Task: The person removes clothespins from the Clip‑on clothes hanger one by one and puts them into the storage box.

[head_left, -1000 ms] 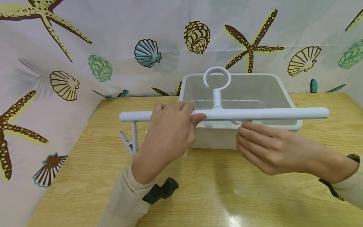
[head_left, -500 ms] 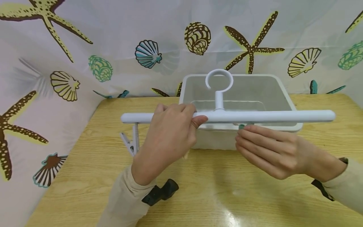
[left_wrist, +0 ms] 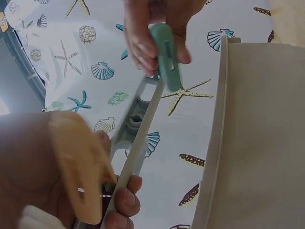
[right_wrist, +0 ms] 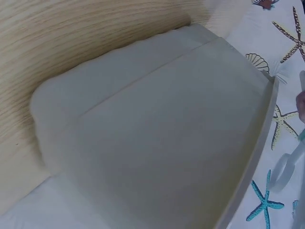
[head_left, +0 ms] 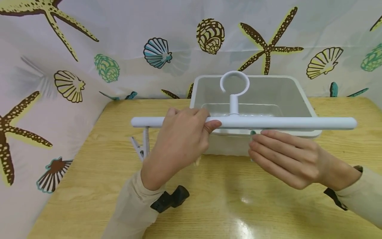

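My left hand (head_left: 182,142) grips the bar of a white hanger (head_left: 286,122) left of its round hook, thumb along the near side. Under the bar, my right hand (head_left: 286,159) pinches a green clothespin (left_wrist: 165,57); only its tip shows in the head view. The left wrist view has this clothespin upright against the slotted underside of the bar. Whether it is fastened there I cannot tell. An orange clothespin (left_wrist: 78,167) hangs by my left hand, blurred. Near the bar's left end hangs a pale grey clothespin (head_left: 144,144).
Behind the hanger, a white plastic bin (head_left: 302,96) stands on the wooden table (head_left: 215,202). Its near rim runs just beneath the bar. A cloth (head_left: 119,30) printed with shells and starfish covers the walls at the back and left.
The hanger has shifted slightly right in the head view. My right hand has moved a little down, and the green clothespin's tip has come into sight beside its fingers.
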{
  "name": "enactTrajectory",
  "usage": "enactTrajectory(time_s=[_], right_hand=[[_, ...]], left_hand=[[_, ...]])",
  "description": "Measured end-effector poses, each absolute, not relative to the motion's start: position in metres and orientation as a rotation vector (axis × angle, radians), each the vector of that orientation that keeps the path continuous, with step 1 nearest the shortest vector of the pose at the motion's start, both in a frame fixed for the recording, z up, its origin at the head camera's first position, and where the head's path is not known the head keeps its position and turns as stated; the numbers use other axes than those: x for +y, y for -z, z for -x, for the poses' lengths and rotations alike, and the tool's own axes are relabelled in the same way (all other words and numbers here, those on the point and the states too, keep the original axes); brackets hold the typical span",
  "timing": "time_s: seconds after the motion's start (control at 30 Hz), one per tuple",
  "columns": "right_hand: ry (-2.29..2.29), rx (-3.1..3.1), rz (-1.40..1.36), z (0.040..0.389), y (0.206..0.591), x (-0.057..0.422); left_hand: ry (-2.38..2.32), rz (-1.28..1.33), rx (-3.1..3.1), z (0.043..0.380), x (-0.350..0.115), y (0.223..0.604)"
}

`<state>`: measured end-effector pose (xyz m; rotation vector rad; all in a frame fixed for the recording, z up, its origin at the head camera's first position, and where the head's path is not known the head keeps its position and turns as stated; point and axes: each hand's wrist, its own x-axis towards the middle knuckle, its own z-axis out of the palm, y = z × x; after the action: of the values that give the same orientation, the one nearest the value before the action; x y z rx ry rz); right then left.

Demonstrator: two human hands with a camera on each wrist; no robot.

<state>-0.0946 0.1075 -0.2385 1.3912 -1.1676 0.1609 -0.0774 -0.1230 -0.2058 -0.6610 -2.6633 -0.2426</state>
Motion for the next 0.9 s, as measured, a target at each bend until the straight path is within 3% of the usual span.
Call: enactTrajectory(time_s=[0.57,0.9], right_hand=[[-0.357,-1.185,-1.165,0.092,0.254,0.104],[-0.441,-1.447,-1.198,0.089,0.251,0.107]], left_hand=[[0.281,0.682,-2.702,0.078,-0.122,0.204],[0.284,0.568,-2.636,0.080,-0.132,0.202]])
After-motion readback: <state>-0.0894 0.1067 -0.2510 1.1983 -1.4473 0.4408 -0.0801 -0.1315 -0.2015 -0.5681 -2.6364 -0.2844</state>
